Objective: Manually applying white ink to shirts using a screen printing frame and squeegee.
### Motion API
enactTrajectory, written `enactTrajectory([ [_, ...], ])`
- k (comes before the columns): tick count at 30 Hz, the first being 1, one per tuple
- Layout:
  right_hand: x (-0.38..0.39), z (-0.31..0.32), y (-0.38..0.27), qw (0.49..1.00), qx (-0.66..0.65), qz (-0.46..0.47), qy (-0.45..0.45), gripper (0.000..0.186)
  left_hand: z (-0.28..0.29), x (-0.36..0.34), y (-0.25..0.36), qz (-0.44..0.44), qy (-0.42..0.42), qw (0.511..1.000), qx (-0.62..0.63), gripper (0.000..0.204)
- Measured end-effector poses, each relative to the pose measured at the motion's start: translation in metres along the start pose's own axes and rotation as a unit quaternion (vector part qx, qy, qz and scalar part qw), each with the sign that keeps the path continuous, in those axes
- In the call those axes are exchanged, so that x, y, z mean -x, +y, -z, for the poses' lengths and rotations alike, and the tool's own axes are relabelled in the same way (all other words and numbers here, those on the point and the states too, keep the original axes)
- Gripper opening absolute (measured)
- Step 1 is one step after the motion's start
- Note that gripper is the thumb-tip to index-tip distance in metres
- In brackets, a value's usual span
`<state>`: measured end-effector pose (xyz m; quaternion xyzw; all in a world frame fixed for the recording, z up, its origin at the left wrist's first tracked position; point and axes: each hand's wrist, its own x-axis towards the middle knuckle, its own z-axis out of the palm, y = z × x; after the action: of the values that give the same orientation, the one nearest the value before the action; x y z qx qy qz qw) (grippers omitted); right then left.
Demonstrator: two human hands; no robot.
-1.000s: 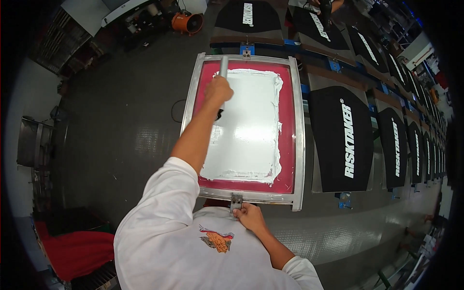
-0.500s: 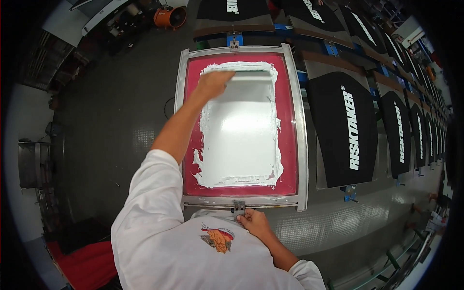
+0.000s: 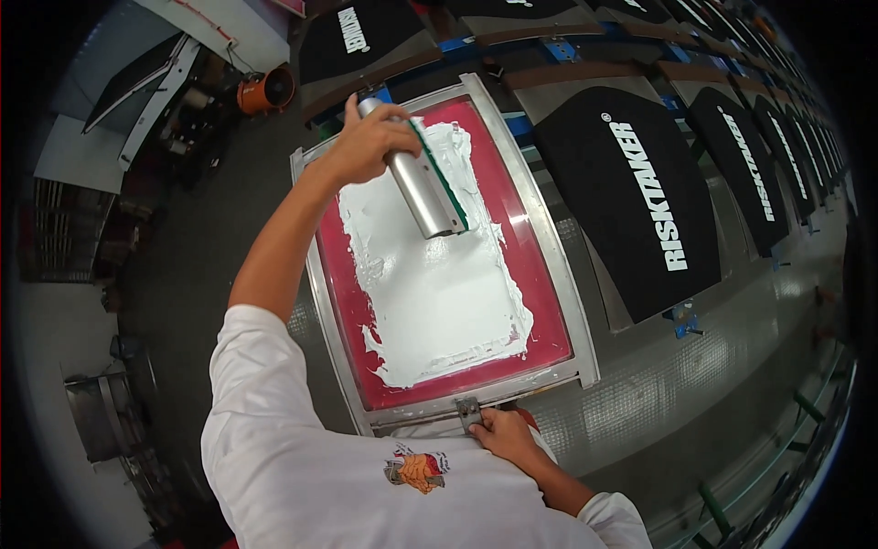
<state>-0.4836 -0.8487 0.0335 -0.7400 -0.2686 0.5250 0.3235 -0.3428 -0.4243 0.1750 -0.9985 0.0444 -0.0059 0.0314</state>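
Observation:
A screen-printing frame (image 3: 555,297) with silver metal bars and red mesh (image 3: 538,320) lies before me. Thick white ink (image 3: 434,302) covers its middle, with ragged ridges along the edges. My left hand (image 3: 373,145) grips a squeegee (image 3: 424,199) near its far end. This squeegee has a silver metal holder and a green blade, and it slants over the far part of the ink. Whether the blade touches the mesh, I cannot tell. At the frame's near bar, my right hand (image 3: 506,434) has its fingers closed on a small metal clamp (image 3: 469,415).
Black shaped fabric panels (image 3: 631,197) with white lettering lie on boards to the right and far side, in long rows. Blue metal brackets (image 3: 683,317) stick out from the boards. An orange fan (image 3: 266,92) stands on the floor at the far left, near a metal stand (image 3: 96,416).
The squeegee has turned from lying crosswise at the far end to a slant, its holder now plainly visible. My view has tilted. My right hand stays at the clamp.

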Motion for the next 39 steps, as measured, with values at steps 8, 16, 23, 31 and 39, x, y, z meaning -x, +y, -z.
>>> enactTrajectory([
  [8, 0.005, -0.003, -0.002, 0.999, 0.019, -0.007, 0.027, 0.025, -0.036, -0.074, -0.009, -0.079, -0.069, 0.991, 0.08, 0.04],
  [16, 0.001, 0.002, -0.004, 1.0, 0.016, -0.002, 0.018, 0.026, -0.042, -0.059, -0.029, -0.01, -0.12, 0.989, 0.09, 0.043],
  [23, -0.004, -0.011, 0.017, 1.0, -0.001, 0.015, 0.016, 0.026, -0.011, 0.006, -0.065, 0.236, -0.077, 0.961, 0.126, 0.039],
  [31, -0.005, -0.01, 0.02, 1.0, -0.011, 0.02, 0.013, 0.033, -0.044, 0.019, -0.053, 0.322, 0.0, 0.941, 0.104, 0.041],
  [39, -0.011, 0.0, 0.009, 0.998, 0.04, 0.044, 0.007, 0.032, -0.059, 0.065, 0.01, 0.297, -0.058, 0.947, 0.108, 0.049],
])
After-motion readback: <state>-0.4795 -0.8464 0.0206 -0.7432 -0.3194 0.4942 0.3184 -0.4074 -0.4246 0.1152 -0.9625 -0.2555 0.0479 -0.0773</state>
